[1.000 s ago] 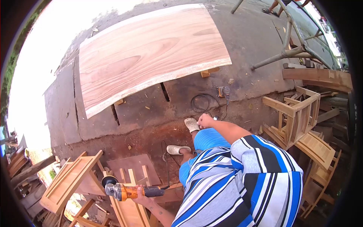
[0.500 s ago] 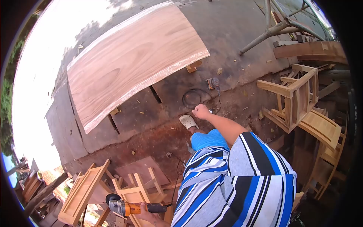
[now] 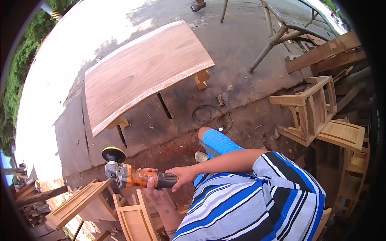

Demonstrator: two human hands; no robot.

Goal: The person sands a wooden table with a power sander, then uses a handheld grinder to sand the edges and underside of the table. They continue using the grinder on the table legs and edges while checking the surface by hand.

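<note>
An orange and black angle grinder (image 3: 130, 176) with a round, yellow-rimmed disc (image 3: 113, 154) is held in front of my body, disc end to the left. My left hand (image 3: 150, 184) is wrapped around its orange body from below. My right hand (image 3: 183, 176) grips the black rear end of the handle. Beyond the grinder stands a low wooden table (image 3: 148, 64) with a broad grained top and pale rough edges; the grinder is apart from it.
A small sander (image 3: 222, 99) lies on the concrete beside a coiled black cord (image 3: 203, 114). Wooden chairs (image 3: 309, 108) are piled at right, with more chair frames (image 3: 134, 219) at lower left. A metal pipe frame (image 3: 277, 38) stands at upper right. Another person's sandalled foot (image 3: 198, 7) shows at the top.
The grinder has come up from the lower left in my left hand, its disc now higher. My right hand has moved down and left and taken hold of the rear handle.
</note>
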